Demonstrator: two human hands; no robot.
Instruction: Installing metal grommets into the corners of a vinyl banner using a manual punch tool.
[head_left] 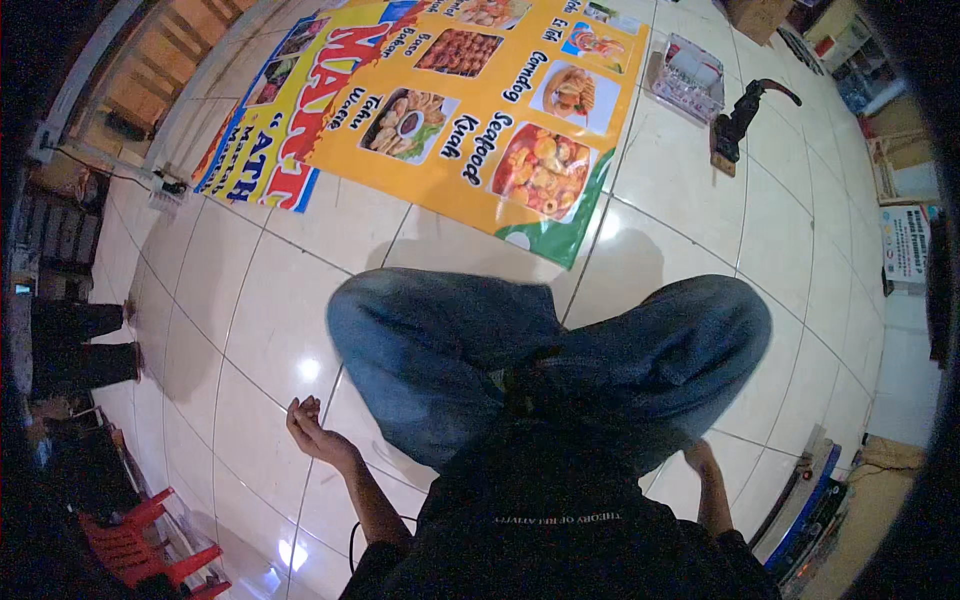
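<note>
My left hand [315, 430] is raised at the lower left beside my jeans-covered leg [420, 350], fingers curled; whatever they may hold is too small to make out. My right hand [700, 455] is low beside my right thigh, its fingers mostly hidden. In front of my crossed legs a colourful printed banner [430, 150] with food pictures lies flat on the white tiled floor [270, 300]. To its right sit a clear plastic box [685, 80] of small items and a black hand-lever press [740, 125] on a wooden base.
A person's dark-clad legs [85, 360] stand at the left, above a red plastic chair [135, 545]. A metal-framed wooden rack [140, 80] edges the upper left. Long flat boards [800, 510] lie at the lower right; boxes [890, 170] line the right side.
</note>
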